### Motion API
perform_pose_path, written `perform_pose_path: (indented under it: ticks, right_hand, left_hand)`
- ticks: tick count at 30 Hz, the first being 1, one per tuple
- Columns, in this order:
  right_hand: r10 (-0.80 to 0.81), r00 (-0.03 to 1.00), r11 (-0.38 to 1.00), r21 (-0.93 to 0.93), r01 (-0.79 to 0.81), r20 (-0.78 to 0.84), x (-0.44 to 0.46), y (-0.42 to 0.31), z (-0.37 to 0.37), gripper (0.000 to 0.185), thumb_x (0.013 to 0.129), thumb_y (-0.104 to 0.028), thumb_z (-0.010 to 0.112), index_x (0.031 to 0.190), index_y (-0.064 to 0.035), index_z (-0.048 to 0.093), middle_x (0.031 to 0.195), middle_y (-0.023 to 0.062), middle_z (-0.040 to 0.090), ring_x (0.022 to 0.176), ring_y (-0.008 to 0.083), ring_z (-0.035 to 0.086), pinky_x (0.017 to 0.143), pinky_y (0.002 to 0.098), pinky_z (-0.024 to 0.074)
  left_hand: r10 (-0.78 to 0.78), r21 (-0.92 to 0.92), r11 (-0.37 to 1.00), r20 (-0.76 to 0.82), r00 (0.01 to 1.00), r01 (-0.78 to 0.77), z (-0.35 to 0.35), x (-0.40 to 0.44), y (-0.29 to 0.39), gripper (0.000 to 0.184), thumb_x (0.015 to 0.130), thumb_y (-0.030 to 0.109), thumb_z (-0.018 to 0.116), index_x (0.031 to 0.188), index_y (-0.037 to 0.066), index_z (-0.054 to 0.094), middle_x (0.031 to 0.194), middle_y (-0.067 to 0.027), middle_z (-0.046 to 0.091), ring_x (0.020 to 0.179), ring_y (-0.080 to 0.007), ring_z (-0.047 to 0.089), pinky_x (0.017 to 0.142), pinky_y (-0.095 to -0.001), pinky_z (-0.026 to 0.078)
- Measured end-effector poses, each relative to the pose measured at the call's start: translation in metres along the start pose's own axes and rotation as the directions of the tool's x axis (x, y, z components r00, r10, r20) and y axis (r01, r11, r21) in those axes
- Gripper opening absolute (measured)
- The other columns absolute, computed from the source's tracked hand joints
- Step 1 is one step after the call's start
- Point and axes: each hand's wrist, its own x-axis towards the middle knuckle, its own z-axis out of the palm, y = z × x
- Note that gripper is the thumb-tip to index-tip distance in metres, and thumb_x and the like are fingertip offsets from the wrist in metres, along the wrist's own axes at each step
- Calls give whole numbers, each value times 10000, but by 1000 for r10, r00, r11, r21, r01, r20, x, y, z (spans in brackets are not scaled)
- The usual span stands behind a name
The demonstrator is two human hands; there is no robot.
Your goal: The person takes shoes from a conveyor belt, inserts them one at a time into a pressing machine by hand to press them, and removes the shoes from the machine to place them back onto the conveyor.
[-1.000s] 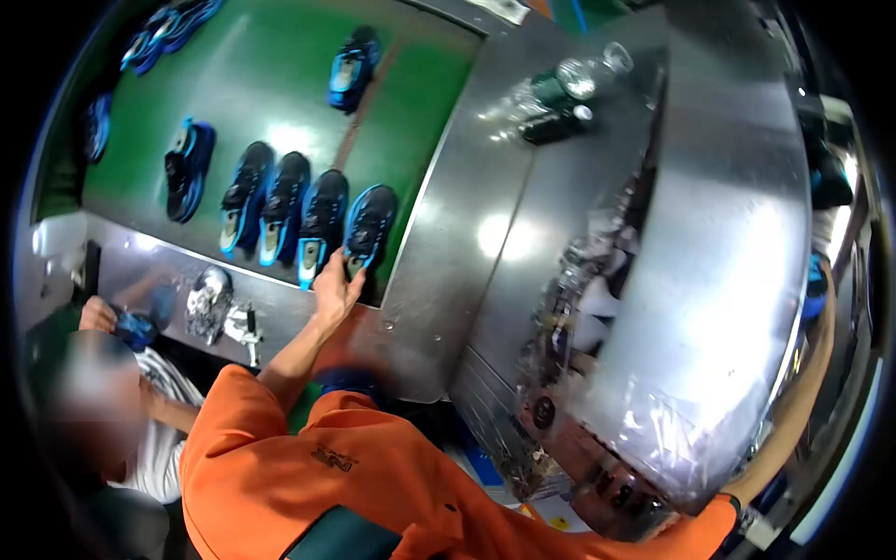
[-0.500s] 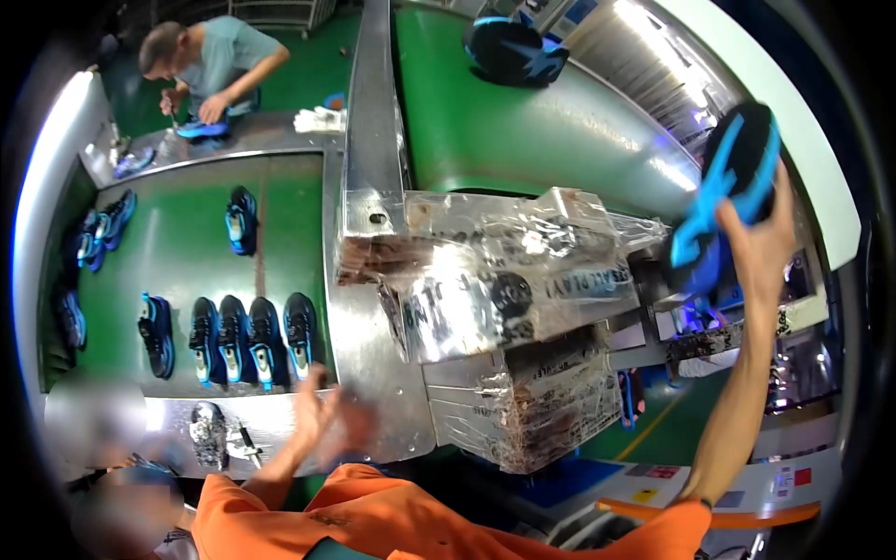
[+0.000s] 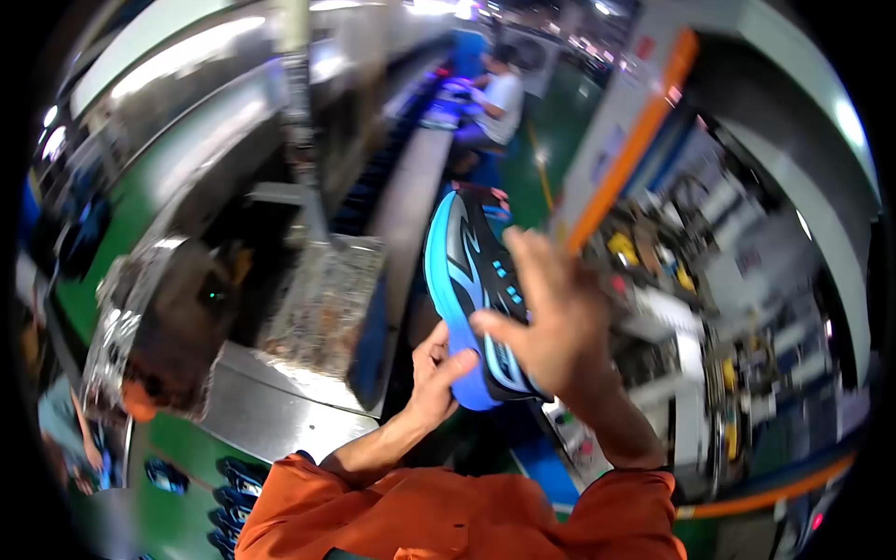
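A black and blue sports shoe (image 3: 471, 299) is held up in front of my chest, toe pointing away, its bright blue-to-purple sole side facing left. My left hand (image 3: 437, 378) grips it low on the sole near the heel, thumb on the near side and fingers curled behind. Over the shoe's right side hovers my right hand (image 3: 560, 322), blurred by motion, with fingers stretched out and thumb apart. Its thumb tip overlaps the upper in view; whether it touches I cannot tell.
A foil-wrapped machine (image 3: 154, 327) stands left, beside a metal table (image 3: 280, 406). Several shoes (image 3: 238, 495) lie on a green surface lower left. A person in white (image 3: 502, 103) sits farther along the line. An orange-edged panel (image 3: 635, 140) and equipment stand right.
My view has swung right. The shoe moved from my raised right hand to in front of my chest, where my left hand now holds it. My right hand has let go, fingers spread.
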Motion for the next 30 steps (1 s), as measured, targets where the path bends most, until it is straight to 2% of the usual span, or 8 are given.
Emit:
perform_pose_path:
  ticks: [2,4,6,8,20,25,27,30]
  right_hand:
    - [325,945,920,245,-306,-44,-49,74,-38,770,697,-390,785,1305,-22,489,1229,147,544,1005,303,589,843,398,471]
    - [629,771,532,670,-518,96,-127,138,-35,757,709,-360,806,1302,-12,489,1182,110,588,958,245,621,810,362,500]
    - [666,625,43,815,-578,407,-217,179,-41,720,707,-280,820,1288,0,498,1128,75,620,953,177,613,822,330,496]
    - [761,516,-85,850,-520,393,-259,182,-41,661,691,-174,798,1262,9,521,1113,65,626,967,135,590,859,298,476]
    - [965,-257,-71,885,-460,-57,-475,293,-218,674,612,9,789,1236,-4,534,1063,54,624,925,153,601,847,268,479]
    - [910,-150,226,766,-601,-386,-617,334,-336,688,634,12,736,1280,8,500,1125,76,587,994,181,570,907,308,449]
    - [876,-158,168,596,-785,-455,-644,345,-370,671,670,-118,742,1281,25,505,1171,118,576,1039,215,565,950,340,429]
    - [846,-173,174,566,-806,-505,-668,364,-396,715,658,-167,790,1277,45,503,1199,134,566,1074,237,555,974,361,416]
  left_hand:
    - [-189,-125,975,-21,982,184,25,11,-44,512,840,137,647,1285,-42,469,1161,-123,609,1039,-200,603,929,-345,479]
    - [-348,-153,926,13,937,346,39,22,-86,495,856,136,625,1291,-38,466,1175,-133,608,1030,-215,613,933,-350,483]
    - [-420,-75,903,59,905,424,76,22,-138,494,866,150,614,1299,-36,462,1177,-129,609,1007,-211,624,922,-333,486]
    - [-469,78,883,84,879,464,106,15,-192,488,862,159,616,1289,-33,477,1160,-119,613,1000,-196,614,920,-319,469]
    - [-700,453,700,281,656,552,325,7,-462,519,956,312,557,1329,-37,471,1232,-101,577,1089,-163,560,938,-285,434]
    - [-482,749,644,243,842,153,394,16,-692,332,859,324,669,846,-6,633,727,-49,619,693,-110,577,611,-301,436]
    - [-423,944,326,89,902,60,408,40,-767,414,748,381,737,808,-8,607,743,-150,632,717,-298,632,680,-387,474]
    - [-274,992,124,68,959,-36,430,55,-843,415,741,363,726,916,5,607,801,-203,651,867,-348,651,767,-430,502]
